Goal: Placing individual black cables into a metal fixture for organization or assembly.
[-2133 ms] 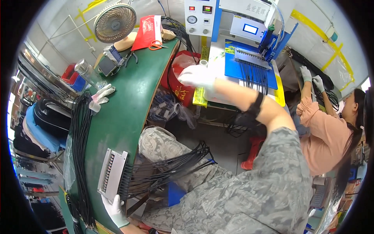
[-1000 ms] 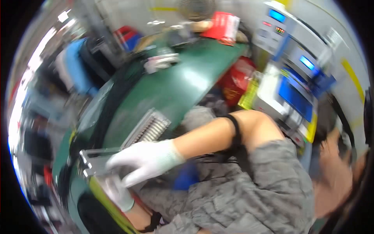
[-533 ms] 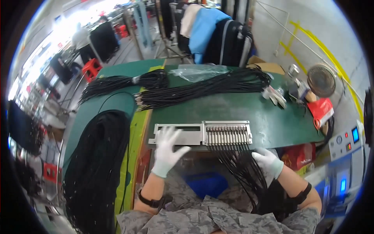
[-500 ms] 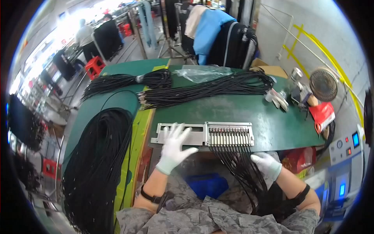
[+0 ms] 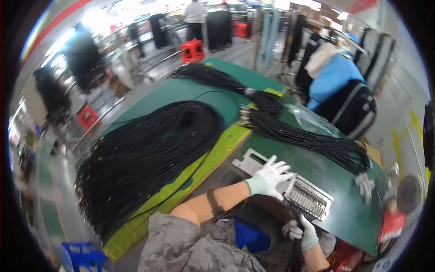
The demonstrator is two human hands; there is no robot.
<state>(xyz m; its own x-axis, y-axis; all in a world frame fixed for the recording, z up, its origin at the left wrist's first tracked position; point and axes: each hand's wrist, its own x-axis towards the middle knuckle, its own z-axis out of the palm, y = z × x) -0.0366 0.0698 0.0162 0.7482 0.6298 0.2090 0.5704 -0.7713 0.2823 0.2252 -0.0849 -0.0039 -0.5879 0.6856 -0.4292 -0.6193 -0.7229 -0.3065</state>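
My left hand (image 5: 270,178), in a white glove, spreads its fingers over the middle of a flat metal fixture (image 5: 250,164). The fixture's open frame extends to the left of this hand. A row of pale connectors (image 5: 308,199) sits side by side in its right section. Black cables (image 5: 295,214) hang from that row over the table's near edge. Below the fixture, my right hand (image 5: 306,233), also gloved, has its fingers curled round the hanging cables with the thumb pointing up. The cables' lower part is dark and blurred.
A large coil of black cables (image 5: 158,145) covers the left of the green table (image 5: 131,120). Two more bundles (image 5: 312,138) lie along the back, beside clear plastic film (image 5: 312,119). A fan (image 5: 408,194) stands at right; a blue bin (image 5: 250,235) is below the edge.
The view has swung left, so the table appears tilted and shifted right. My left hand has moved rightward along the fixture. The right hand has closed round the hanging cables.
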